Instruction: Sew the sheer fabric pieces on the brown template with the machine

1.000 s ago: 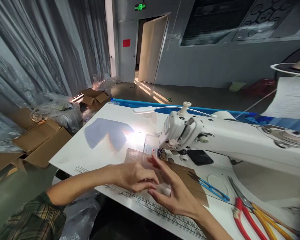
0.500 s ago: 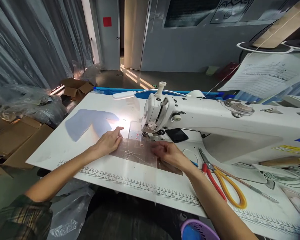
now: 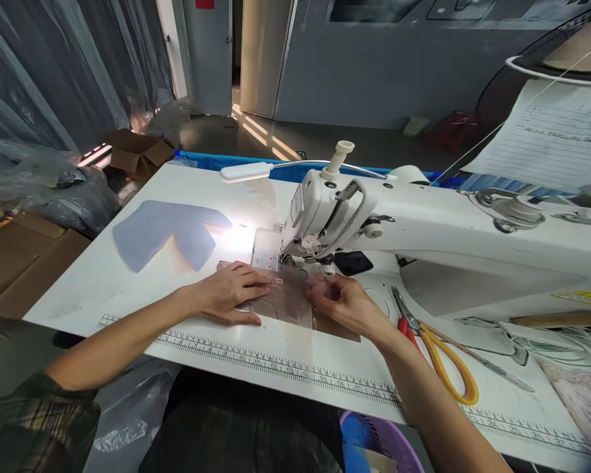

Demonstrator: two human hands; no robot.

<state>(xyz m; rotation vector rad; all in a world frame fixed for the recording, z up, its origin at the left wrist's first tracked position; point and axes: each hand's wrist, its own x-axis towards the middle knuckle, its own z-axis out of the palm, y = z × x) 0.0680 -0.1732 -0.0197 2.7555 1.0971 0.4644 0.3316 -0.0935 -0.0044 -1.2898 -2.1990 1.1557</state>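
My left hand (image 3: 232, 292) lies flat with its fingers spread on a thin brown piece of material (image 3: 290, 307). A clear plastic sheet (image 3: 303, 322) covers much of that piece and reaches past its front edge. My right hand (image 3: 342, 303) has thumb and forefinger closed on the clear plastic at the right side, just in front of the needle area. The brown piece lies under the front of the white sewing machine (image 3: 305, 217), its back edge close to the presser foot (image 3: 284, 259). Small red marks show through near the needle plate.
A blue-grey cut fabric piece (image 3: 170, 230) lies left on the white table (image 3: 142, 292). Scissors (image 3: 436, 348) and a long thin tool (image 3: 502, 374) lie right of my right hand. A black phone-like object (image 3: 353, 263) sits behind it. A purple basket (image 3: 394, 440) stands below the table edge.
My left hand has moved from the brown piece's back left corner onto its surface and flattened out. My right hand stays at the plastic's right side. The view has tilted down slightly.
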